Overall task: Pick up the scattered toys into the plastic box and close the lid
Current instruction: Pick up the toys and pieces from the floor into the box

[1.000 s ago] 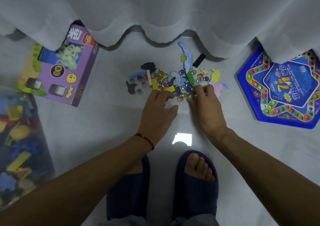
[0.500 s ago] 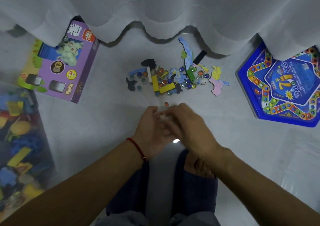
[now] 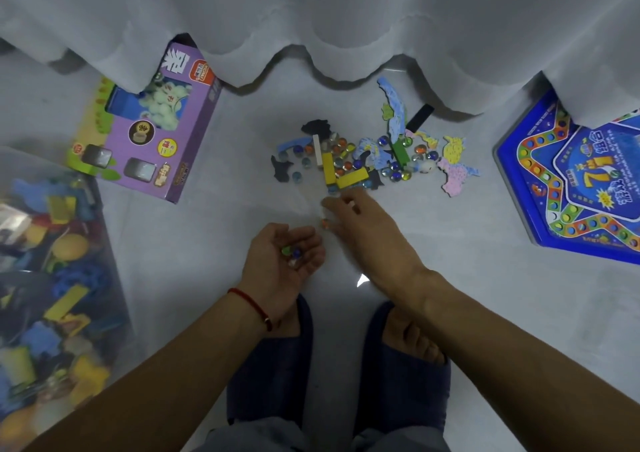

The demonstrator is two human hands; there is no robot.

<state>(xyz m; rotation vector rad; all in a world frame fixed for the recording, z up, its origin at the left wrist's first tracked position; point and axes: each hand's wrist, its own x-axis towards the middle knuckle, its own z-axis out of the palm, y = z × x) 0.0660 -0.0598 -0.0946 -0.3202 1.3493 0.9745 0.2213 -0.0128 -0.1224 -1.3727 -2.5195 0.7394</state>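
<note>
Toys (image 3: 367,160) lie in one loose heap on the floor (image 3: 225,229), just short of the curtain (image 3: 311,18) hem. Countable in the heap: two yellow blocks (image 3: 351,177) touching in an L, one green block (image 3: 400,150), one white stick (image 3: 317,150), one black bar (image 3: 419,117) at the hem; foam shapes in blue, black, pink and yellow; marbles too many and too small to count. One marble (image 3: 325,223) sits apart on the floor, just beside the right hand.

Box (image 3: 52,278): clear plastic, far left, partly out of frame, already full of mixed coloured pieces. Lid not identifiable.

Left hand (image 3: 285,261): palm up, cupped, fingers loosely curled around a few marbles (image 3: 292,253), about three, count uncertain. Red string (image 3: 252,304) on the wrist.

Right hand (image 3: 367,229): palm down, fingers spread and blurred, tips at the near edge of the heap by the yellow blocks. Cannot tell whether it grips anything.

Surroundings: one purple game carton (image 3: 149,132) between box and heap, upper end under the curtain; one blue board-game tray (image 3: 571,181) far right, corner under the curtain. Two feet in dark slippers (image 3: 273,375) below the hands. Floor between heap and box unobstructed apart from the left forearm.
</note>
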